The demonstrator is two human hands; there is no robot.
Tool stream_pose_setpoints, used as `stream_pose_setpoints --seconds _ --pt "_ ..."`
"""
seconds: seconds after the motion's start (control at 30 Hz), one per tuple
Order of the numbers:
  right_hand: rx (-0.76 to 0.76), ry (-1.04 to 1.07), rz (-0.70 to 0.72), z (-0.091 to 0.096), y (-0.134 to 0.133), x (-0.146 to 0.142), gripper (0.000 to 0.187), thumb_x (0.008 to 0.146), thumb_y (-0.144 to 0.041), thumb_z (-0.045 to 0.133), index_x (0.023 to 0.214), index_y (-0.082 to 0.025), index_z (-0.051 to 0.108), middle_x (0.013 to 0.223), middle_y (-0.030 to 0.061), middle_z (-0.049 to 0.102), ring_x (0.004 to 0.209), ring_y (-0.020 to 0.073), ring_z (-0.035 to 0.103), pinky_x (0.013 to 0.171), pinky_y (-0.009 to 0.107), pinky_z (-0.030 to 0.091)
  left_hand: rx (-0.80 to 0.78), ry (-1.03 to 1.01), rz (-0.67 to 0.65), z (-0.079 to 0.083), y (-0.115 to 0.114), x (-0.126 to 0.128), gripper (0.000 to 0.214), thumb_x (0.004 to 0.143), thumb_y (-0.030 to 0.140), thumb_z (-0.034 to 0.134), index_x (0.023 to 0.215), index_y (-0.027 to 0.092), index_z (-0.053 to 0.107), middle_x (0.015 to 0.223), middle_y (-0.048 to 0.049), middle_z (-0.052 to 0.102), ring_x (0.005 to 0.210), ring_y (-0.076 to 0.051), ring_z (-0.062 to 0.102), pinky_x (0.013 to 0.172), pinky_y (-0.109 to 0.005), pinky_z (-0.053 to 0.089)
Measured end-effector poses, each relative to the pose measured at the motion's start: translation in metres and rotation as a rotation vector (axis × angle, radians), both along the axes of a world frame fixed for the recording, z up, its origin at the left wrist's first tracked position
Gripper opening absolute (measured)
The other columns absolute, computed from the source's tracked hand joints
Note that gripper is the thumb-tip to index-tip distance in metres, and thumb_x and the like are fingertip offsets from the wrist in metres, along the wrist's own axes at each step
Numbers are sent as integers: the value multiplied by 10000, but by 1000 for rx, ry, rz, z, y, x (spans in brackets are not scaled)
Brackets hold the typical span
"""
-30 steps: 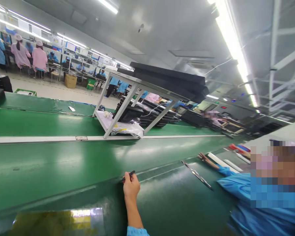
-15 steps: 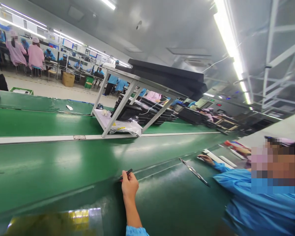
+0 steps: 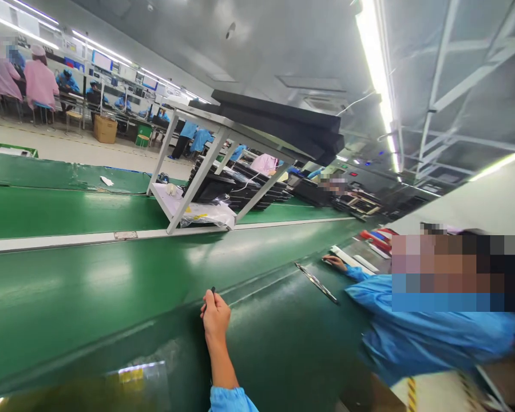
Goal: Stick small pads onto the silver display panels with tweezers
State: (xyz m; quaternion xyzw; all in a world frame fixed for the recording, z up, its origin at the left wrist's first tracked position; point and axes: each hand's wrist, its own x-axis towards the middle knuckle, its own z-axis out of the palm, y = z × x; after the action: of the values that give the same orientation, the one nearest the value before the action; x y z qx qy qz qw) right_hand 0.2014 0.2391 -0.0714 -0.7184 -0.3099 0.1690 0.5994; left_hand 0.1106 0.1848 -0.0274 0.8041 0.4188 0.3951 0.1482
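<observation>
My right hand (image 3: 216, 316) is closed around a slim black pen-like object (image 3: 213, 290), whose dark end pokes out above the fingers; its exact kind is too small to tell. The hand hovers at or over the edge of the dark green work surface (image 3: 274, 337), beside the green conveyor belt (image 3: 163, 274). My left hand is out of view. At the lower left lies a glossy clear sheet (image 3: 152, 380) with yellowish reflections, partly cut off by the frame. To the right of my hand, a long thin metallic strip (image 3: 316, 283) rests on the surface.
A co-worker in blue (image 3: 416, 326) sits close on the right, one hand (image 3: 335, 262) near white strips (image 3: 352, 260). Across the belt, a metal rack (image 3: 201, 183) carries long black panels (image 3: 274, 123). Stacked black trays (image 3: 257, 191) stand behind it. Other people work at far benches.
The view has turned right, so everything sits further left. My right hand has rotated, and the black object now points more upright and shows less beyond the fingers.
</observation>
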Motion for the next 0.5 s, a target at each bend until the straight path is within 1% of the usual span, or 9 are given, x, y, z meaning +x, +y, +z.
stream_pose_setpoints --seconds 0.17,0.33,0.43,0.5 --pt "-17 47 32 -2 1 3 592 786 -772 620 707 -189 551 521 -14 477 433 128 444 403 223 352 -22 14 -50 0 1 -4 448 1060 507 403 1427 287 535 1347 -61 622 1227 -281 640 1024 -586 561" --pt "17 109 36 1 1 4 609 791 -784 614 730 -180 560 519 -25 477 420 108 419 392 209 342 -37 41 -89 1 1 -8 411 1074 445 386 1388 247 562 1369 -62 604 1231 -262 636 1006 -524 590" --pt "34 139 9 2 2 4 611 790 -785 616 745 -177 567 525 -25 484 420 107 428 396 211 353 -43 66 -107 0 -12 -20 416 1073 450 385 1385 236 561 1413 -67 573 1284 -282 599 1033 -543 568" --pt "37 150 -5 2 2 4 610 789 -783 614 759 -175 573 532 -25 490 419 110 434 398 214 358 -46 86 -126 -2 -32 -36 426 1071 459 396 1386 225 559 1445 -78 549 1323 -298 565 1060 -556 543"
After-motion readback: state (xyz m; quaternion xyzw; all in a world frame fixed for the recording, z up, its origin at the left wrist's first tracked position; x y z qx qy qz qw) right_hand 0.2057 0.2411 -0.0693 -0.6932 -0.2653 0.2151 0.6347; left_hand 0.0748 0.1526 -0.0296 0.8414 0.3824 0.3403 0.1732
